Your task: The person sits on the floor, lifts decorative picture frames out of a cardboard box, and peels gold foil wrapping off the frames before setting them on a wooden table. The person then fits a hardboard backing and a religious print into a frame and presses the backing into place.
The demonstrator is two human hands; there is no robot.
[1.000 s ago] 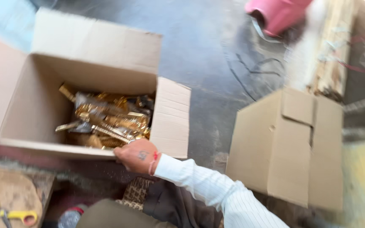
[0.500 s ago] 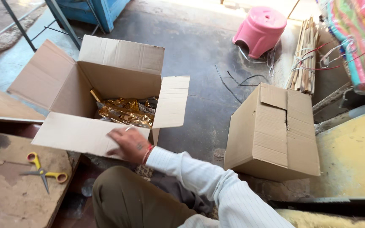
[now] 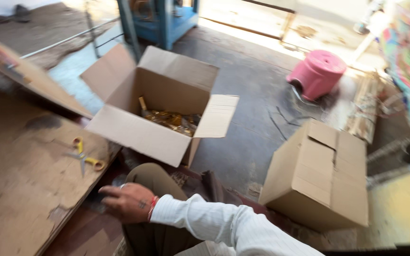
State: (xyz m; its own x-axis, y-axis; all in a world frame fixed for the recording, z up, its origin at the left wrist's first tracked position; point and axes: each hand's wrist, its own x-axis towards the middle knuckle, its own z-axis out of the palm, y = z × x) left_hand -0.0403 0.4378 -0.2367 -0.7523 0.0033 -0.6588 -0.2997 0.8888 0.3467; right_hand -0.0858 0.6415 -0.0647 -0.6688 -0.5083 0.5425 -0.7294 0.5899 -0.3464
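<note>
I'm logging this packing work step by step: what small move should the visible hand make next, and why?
Probably a short reach forward and left to the yellow-handled scissors on the wooden board. The right hand hovers empty above the knee, near the board's edge, away from the open cardboard box of gold packets. The scissors look like the closest loose thing.

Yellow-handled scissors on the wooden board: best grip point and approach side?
Probably grip the scissors from above at the metal pivot, just ahead of the yellow loops. They lie flat on the wooden board, apart from the open cardboard box. The right hand is nearest, empty, so come from its near-right side.
</note>
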